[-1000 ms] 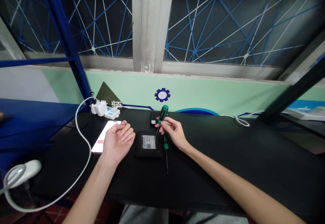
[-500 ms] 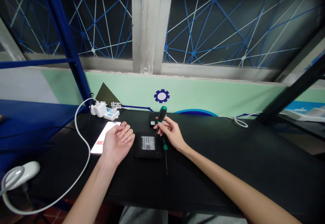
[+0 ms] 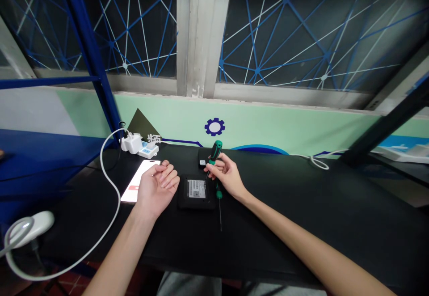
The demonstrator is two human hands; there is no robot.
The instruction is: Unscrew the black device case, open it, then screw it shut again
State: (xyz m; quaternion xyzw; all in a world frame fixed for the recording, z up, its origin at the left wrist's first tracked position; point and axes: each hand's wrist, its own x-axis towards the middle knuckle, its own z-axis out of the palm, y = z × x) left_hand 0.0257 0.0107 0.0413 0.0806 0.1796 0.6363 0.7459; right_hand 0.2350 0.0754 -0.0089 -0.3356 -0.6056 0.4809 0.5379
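My right hand (image 3: pixel 228 175) grips a green-and-black screwdriver (image 3: pixel 216 150), handle up, its tip at the far right corner of a flat black device (image 3: pixel 196 192) with a white label. That device lies on the black table (image 3: pixel 301 206). A second green screwdriver (image 3: pixel 219 206) lies on the table just right of the device. My left hand (image 3: pixel 157 186) rests palm up beside the device's left edge, fingers loosely curled, holding nothing. It partly covers a white phone (image 3: pixel 134 182).
A smaller black box (image 3: pixel 203 157) sits behind the device. A white charger (image 3: pixel 131 143) and a small blue-white item (image 3: pixel 149 150) stand at the back left, with a white cable (image 3: pixel 110 184) looping to a white lamp head (image 3: pixel 31 226). Another white cable (image 3: pixel 318 159) lies at the back right.
The view shifts slightly. My right hand with the screwdriver stays at the device's far corner with only small movement; my left hand has not moved.
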